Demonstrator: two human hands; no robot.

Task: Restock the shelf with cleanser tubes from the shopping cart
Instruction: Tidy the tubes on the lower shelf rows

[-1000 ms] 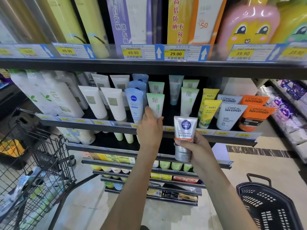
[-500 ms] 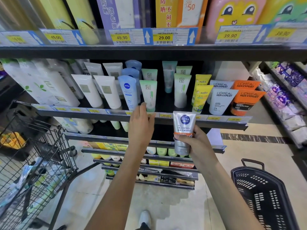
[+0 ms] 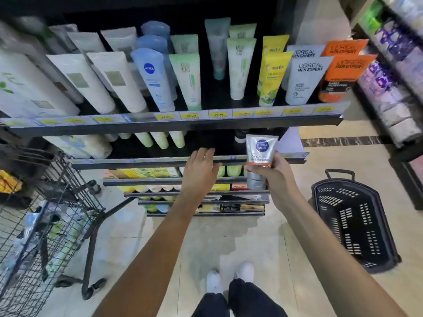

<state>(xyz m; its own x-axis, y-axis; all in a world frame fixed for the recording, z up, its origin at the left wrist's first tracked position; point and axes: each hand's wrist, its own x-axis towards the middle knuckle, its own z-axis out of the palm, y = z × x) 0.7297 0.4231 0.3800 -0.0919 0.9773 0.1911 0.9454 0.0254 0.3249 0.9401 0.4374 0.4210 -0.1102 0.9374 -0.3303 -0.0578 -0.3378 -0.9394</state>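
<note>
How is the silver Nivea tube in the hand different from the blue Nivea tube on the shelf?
The silver Nivea Men tube is short and wide; the blue Nivea tube is longer and slimmer. The right hand holds the silver one in the air; the blue one stands on the shelf among others. Both stand cap down and carry a round blue logo.

The person is wearing dark trousers (image 3: 240, 300) and white shoes (image 3: 243, 272) (both far below the hands), and both arms are showing bare, with no sleeves.

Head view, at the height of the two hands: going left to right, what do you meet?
Shopping cart → left hand → Nivea Men tube held in the right hand → black basket on the floor.
</note>
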